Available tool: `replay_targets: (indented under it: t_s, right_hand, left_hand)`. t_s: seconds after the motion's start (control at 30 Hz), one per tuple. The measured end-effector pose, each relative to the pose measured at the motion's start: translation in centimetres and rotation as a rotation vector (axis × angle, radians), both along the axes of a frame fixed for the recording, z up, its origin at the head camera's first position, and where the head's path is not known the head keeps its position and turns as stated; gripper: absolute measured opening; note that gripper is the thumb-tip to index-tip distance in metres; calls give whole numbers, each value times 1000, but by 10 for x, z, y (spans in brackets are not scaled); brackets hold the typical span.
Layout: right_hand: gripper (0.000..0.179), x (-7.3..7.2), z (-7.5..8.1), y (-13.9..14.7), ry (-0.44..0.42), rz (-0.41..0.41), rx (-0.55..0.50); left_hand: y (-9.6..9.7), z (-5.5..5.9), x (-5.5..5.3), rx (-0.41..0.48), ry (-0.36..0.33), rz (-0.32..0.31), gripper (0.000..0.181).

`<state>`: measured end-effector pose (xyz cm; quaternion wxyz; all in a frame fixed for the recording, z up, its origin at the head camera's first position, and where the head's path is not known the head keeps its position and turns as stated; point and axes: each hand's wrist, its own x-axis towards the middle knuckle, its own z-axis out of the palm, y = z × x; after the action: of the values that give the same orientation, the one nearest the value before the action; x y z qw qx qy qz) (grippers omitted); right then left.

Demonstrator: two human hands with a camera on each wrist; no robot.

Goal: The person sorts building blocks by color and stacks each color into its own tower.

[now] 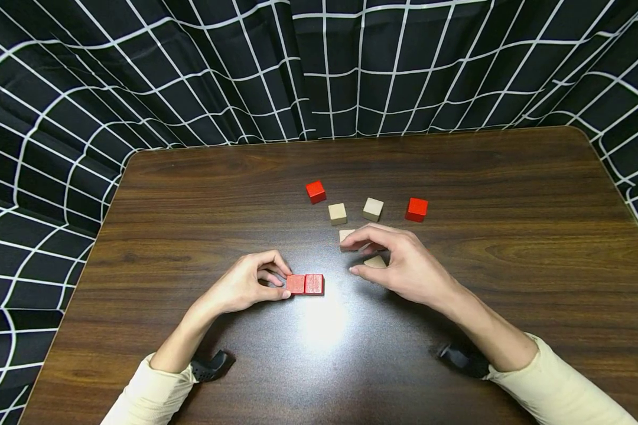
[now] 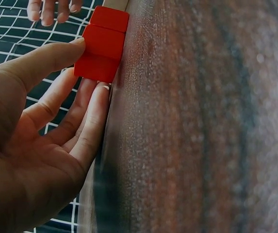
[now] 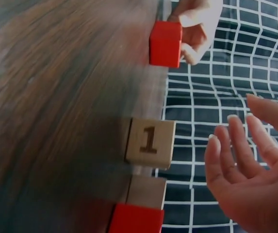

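Two red cubes sit side by side on the table, the left cube (image 1: 295, 284) against the right cube (image 1: 314, 284). My left hand (image 1: 247, 283) pinches the left one between thumb and fingers at its near and far corners. Over two plain wooden cubes hovers my right hand (image 1: 406, 262), fingers spread and loosely bent with nothing held. One wooden cube (image 1: 375, 261) shows between its thumb and fingers, partly covered; the other wooden cube (image 1: 346, 236) lies beneath its fingertips. In the right wrist view, a wooden cube (image 3: 151, 143) bears a dark numeral 1.
Farther back on the brown wooden table (image 1: 202, 195) stand a left red cube (image 1: 316, 192), two more wooden cubes, one left (image 1: 337, 213) and one right (image 1: 373, 209), and a right red cube (image 1: 417, 209). A black curtain with white grid lines (image 1: 329, 71) hangs behind.
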<state>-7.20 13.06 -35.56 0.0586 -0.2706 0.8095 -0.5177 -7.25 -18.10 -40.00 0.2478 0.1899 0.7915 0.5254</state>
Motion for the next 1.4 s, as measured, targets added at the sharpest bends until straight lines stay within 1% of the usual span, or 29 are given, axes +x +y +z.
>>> replay_targets:
  t_s: [0.27, 0.43, 0.7, 0.87, 0.97, 1.23, 1.4]
  right_hand:
    - [39, 1, -3, 17, 44, -56, 27]
    - [41, -1, -2, 27, 71, -60, 51]
    - [43, -4, -3, 39, 55, -49, 43]
    - [43, -5, -6, 47, 41, -42, 13]
    - [43, -4, -7, 53, 46, -63, 11]
    - [44, 0, -11, 70, 66, -149, 77]
    - [45, 2, -12, 78, 56, -179, 117]
  left_hand:
    - [0, -1, 0, 1, -1, -3, 29]
    - [0, -2, -1, 9, 2, -6, 28]
    - [0, -1, -1, 2, 4, 1, 29]
    - [-1, -1, -1, 0, 10, -1, 28]
    - [-1, -2, -1, 8, 22, -8, 27]
    - [0, -1, -1, 2, 23, -8, 28]
    - [0, -2, -1, 7, 29, -9, 29]
